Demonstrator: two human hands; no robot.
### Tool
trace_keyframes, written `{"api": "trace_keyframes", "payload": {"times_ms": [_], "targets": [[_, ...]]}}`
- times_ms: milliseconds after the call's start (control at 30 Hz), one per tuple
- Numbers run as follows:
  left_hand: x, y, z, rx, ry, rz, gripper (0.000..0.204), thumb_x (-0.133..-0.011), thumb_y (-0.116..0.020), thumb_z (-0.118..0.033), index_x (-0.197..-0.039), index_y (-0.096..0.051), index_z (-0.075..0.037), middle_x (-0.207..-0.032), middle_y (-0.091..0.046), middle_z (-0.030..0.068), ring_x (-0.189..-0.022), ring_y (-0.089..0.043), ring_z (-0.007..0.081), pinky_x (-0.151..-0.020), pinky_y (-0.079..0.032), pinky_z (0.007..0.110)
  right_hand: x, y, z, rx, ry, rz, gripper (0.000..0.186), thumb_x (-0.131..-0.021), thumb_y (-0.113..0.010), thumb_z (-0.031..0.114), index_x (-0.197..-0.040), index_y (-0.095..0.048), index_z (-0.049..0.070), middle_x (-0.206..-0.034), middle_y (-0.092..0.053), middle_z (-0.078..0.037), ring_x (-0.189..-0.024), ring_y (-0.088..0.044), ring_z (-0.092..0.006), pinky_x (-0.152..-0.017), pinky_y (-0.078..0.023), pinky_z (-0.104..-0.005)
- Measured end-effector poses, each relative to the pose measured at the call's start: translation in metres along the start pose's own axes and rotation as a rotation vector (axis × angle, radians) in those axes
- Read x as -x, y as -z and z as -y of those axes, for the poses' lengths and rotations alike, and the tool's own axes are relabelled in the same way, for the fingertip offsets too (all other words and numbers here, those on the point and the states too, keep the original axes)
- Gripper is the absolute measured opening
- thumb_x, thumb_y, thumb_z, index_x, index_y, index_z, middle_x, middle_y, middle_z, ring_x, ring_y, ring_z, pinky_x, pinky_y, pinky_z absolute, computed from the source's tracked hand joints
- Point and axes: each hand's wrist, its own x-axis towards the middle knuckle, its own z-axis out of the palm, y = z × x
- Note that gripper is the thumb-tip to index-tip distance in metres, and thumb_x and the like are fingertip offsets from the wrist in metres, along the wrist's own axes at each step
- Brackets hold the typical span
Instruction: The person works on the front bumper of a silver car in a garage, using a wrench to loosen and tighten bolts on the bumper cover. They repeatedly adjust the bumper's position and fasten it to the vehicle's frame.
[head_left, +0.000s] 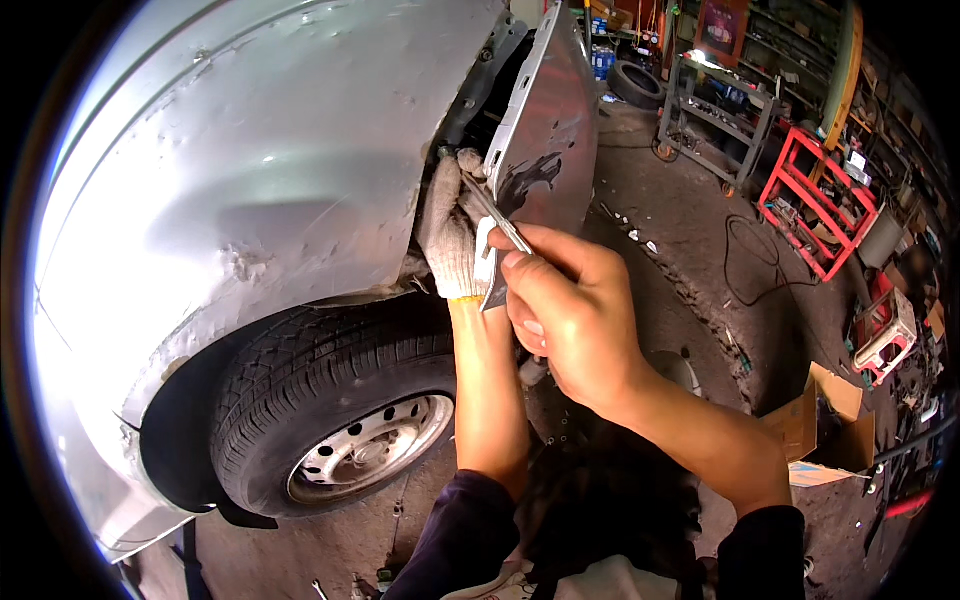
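Note:
My left hand (450, 225) wears a knitted off-white work glove and reaches up into the dark gap between a silver fender (300, 170) and the panel (550, 150) to its right. Its fingers are bent together at the gap's edge; what they grip, if anything, is hidden. My bare right hand (575, 305) is closed on a slim metal tool (507, 225), whose kind I cannot make out. The tool slants up and left, its far end close to the gloved fingers. Black smears and slots along the edge mark the right panel.
Below the fender sits a tyre (330, 385) on a steel wheel. To the right stand a grey trolley (715, 120), a red rack (820, 200), a white-and-red stool (885, 335) and an opened cardboard box (825, 430). A dark cable (745, 295) lies on the floor.

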Motion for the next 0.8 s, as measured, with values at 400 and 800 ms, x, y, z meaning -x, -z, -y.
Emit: {"api": "trace_keyframes", "payload": {"times_ms": [400, 800], "targets": [[-0.002, -0.009, 0.002, -0.014, 0.039, 0.014, 0.015, -0.096, -0.058, -0.013, -0.104, -0.059, 0.0, -0.078, -0.06, 0.0037, -0.056, -0.047, 0.005, -0.048, -0.035, 0.016, -0.028, 0.022, 0.042, 1.965, 0.767, 0.345, 0.022, -0.082, -0.058, 0.009, -0.098, -0.06, -0.006, -0.067, -0.064, -0.01, -0.06, -0.065, -0.0192, -0.05, -0.048, -0.0328], [0.012, -0.015, 0.0, 0.294, 0.063, -0.019, 0.01, -0.09, -0.065, -0.012, -0.091, -0.059, -0.005, -0.077, -0.057, 0.0041, -0.07, -0.054, 0.0124, -0.063, -0.043, 0.024, -0.02, 0.032, -0.017, 0.776, 0.544, 0.08, 0.027, -0.097, -0.052, 0.012, -0.114, -0.062, -0.006, -0.083, -0.065, -0.007, -0.071, -0.058, -0.0165, -0.066, -0.046, -0.0293]]}}
